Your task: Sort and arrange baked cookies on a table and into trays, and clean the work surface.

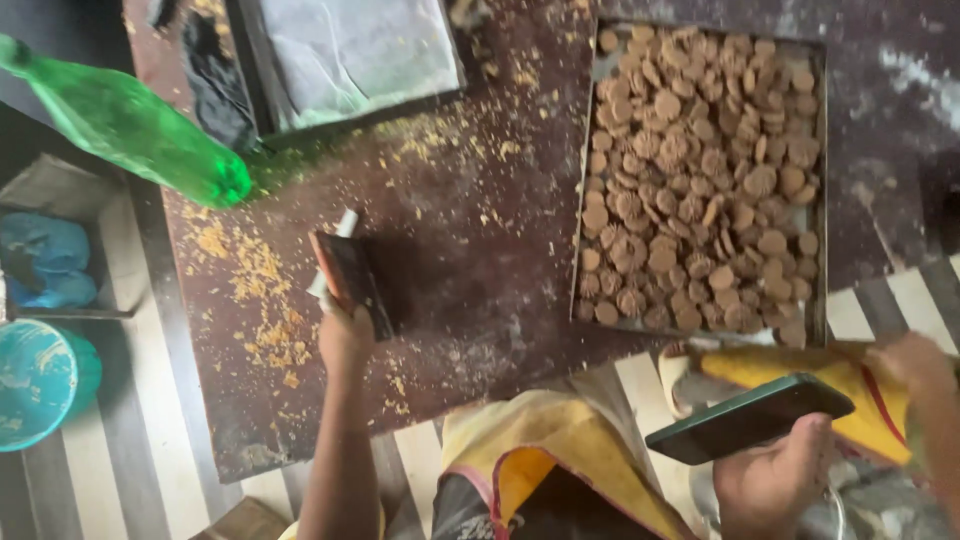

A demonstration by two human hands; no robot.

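- Left hand clamped round a dark scraper, blade on the crumb-strewn brown table.
- Right hand gripping a dark phone, off the table edge.
- Biscuit tray right of the scraper; green bottle lying upper left.

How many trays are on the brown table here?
2. One tray full of round biscuits is at the right; a paper-lined tray is at the top left, cut off by the frame. Others may lie out of view.
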